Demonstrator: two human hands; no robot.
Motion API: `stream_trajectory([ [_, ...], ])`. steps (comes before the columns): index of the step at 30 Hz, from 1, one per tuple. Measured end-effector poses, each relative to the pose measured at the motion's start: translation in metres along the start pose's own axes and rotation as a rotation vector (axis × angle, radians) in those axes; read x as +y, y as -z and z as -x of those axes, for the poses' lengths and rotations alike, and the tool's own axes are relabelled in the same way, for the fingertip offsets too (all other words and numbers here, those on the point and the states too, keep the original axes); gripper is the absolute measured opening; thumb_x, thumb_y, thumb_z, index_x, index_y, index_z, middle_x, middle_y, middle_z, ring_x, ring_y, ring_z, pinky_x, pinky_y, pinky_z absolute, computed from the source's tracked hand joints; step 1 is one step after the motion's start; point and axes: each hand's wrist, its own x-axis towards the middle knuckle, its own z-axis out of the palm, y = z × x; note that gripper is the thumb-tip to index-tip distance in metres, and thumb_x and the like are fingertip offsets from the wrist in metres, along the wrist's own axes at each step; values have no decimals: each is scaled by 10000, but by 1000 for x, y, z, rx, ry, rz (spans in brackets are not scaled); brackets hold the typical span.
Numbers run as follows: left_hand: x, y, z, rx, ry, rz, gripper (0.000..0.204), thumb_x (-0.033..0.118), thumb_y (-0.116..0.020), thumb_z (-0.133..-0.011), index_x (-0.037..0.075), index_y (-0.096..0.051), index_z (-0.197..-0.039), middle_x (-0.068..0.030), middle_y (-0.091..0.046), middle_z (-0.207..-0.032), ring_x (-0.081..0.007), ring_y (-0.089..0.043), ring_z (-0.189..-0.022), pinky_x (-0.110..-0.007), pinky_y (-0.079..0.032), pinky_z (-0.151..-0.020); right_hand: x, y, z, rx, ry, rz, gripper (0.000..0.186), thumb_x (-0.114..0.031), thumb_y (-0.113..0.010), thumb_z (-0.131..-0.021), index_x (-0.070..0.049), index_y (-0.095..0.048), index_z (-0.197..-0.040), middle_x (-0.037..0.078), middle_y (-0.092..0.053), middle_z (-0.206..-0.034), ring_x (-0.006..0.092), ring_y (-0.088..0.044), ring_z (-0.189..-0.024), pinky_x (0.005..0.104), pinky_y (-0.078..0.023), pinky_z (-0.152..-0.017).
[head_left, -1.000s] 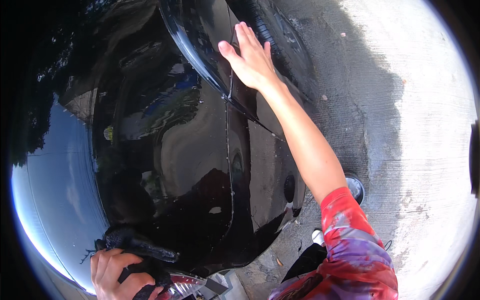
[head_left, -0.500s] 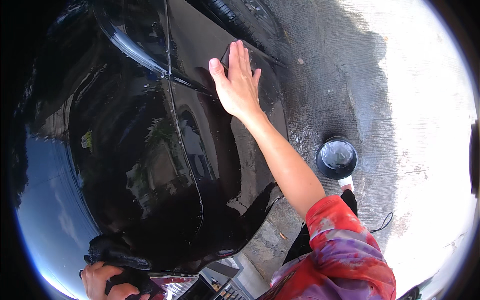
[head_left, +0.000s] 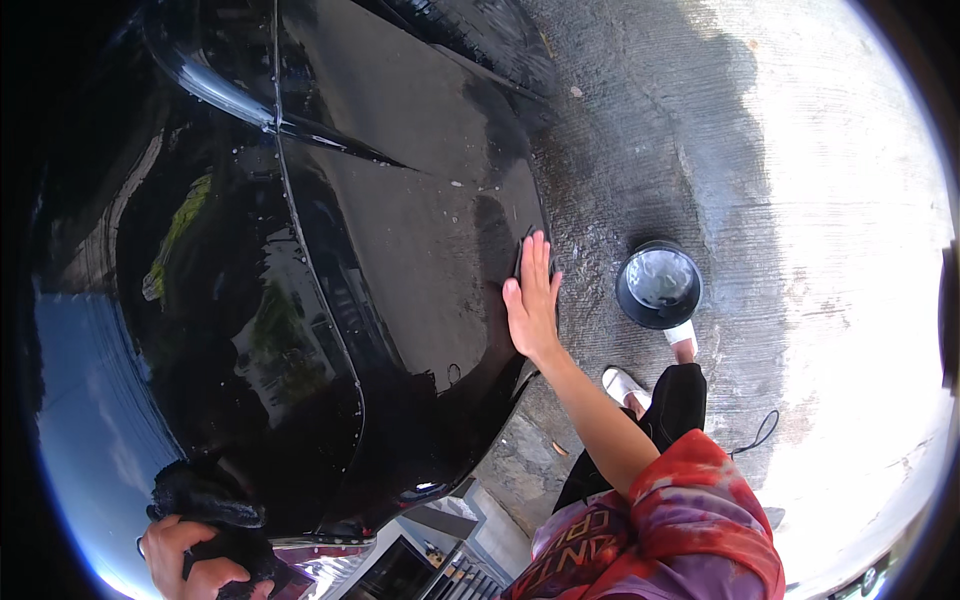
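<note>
My right hand (head_left: 533, 305) lies flat near the lower edge of a wet, glossy black car body (head_left: 410, 240). Its fingers are stretched out and its thumb is apart, with nothing held. At the lower left my left hand (head_left: 185, 560) is closed round a fuzzy black wash cloth (head_left: 208, 498). Part of that cloth rests against the car's dark, curved surface. Water drops sit along the panel seam (head_left: 318, 285), and a wet streak shows beside my right hand.
A round black bucket (head_left: 660, 318) of cloudy water stands on ridged concrete (head_left: 640, 150), right by my foot in a white slipper (head_left: 680, 335). My other slipper (head_left: 622, 385) is nearer the car. A tyre (head_left: 480, 40) shows at the top. A thin dark loop (head_left: 765, 430) hangs by my leg.
My right hand has slid down and toward me along the car's side, from near the wheel to the lower edge. The view has shifted slightly. My left hand still holds the cloth.
</note>
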Motion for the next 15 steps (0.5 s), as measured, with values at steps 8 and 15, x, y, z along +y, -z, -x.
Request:
stream_trajectory([
  [8,-26,-6,18,-25,-80,-85,401,253,-834,-655,114,-578,-929,-151,-556,-1214,-317,-541,-1104,-487,-398,-961,-1,43,-137,78,45,-194,825,-563,-369,-1059,16,-175,-1614,205,-175,-1694,326,-162,-1575,456,-128,-1271],
  [15,-5,5,1,-64,-11,103,325,142,-851,-732,118,-626,-966,-164,-629,-1211,-370,-585,-1108,-499,-448,-942,93,9,33,-47,-187,-579,783,-411,-413,-1092,87,-87,-1601,247,-123,-1692,327,-90,-1586,402,-75,-1278],
])
